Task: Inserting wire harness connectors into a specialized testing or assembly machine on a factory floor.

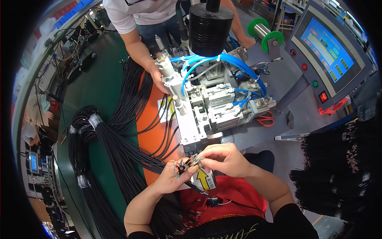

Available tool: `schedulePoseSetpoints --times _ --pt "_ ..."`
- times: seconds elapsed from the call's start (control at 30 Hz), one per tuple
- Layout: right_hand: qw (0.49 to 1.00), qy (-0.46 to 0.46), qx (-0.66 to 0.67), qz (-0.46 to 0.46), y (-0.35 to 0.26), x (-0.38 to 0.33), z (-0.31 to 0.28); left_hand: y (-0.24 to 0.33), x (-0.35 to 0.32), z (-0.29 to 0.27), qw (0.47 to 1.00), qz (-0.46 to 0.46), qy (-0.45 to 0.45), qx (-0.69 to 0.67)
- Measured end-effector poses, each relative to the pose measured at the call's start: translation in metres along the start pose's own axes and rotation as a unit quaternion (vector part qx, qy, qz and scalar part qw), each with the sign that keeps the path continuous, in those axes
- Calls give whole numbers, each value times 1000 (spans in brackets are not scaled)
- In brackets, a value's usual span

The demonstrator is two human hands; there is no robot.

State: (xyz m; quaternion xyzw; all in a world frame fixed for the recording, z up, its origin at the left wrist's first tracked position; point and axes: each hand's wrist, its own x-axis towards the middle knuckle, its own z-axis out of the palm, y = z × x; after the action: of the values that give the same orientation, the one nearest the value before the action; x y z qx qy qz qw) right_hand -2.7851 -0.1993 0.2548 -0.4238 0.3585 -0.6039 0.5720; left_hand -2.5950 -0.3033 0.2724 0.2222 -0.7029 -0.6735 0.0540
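My left hand [172,179] is closed around a bunch of black cables whose ends fan out into thin coloured wires [184,164]. My right hand [227,160] meets it from the right, with thumb and forefinger pinched on the fine wire tips. Both hands are just in front of the near end of a metal bench machine [191,133]. Below them shows a pale label with a yellow arrow [204,181]. Several black cables [153,153] run from the left toward my left hand. My fingers hide part of the wires.
Bundles of black cable [105,137] lie on a green table [105,61] and an orange mat [149,137]. Across the machine, a co-worker's hand [158,79] touches it. Blue hoses [238,65], a wire spool [262,31], a control screen [328,49] and hanging black cables [334,171] stand right.
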Motion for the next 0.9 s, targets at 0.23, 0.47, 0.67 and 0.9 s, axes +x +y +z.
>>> schedulePoseSetpoints --times 0.23,0.47,0.67,0.9 --pt "971 0 -223 -87 -9 5 -3 11 5 6 998 16 32 -61" --pt "979 -6 -190 -72 -10 7 -3 14 4 1 995 -32 -7 -94" --pt "960 -32 -268 -70 -15 9 -7 -8 7 9 997 69 28 30" --pt "898 204 -313 -232 20 -6 30 -9 3 20 910 261 128 295"
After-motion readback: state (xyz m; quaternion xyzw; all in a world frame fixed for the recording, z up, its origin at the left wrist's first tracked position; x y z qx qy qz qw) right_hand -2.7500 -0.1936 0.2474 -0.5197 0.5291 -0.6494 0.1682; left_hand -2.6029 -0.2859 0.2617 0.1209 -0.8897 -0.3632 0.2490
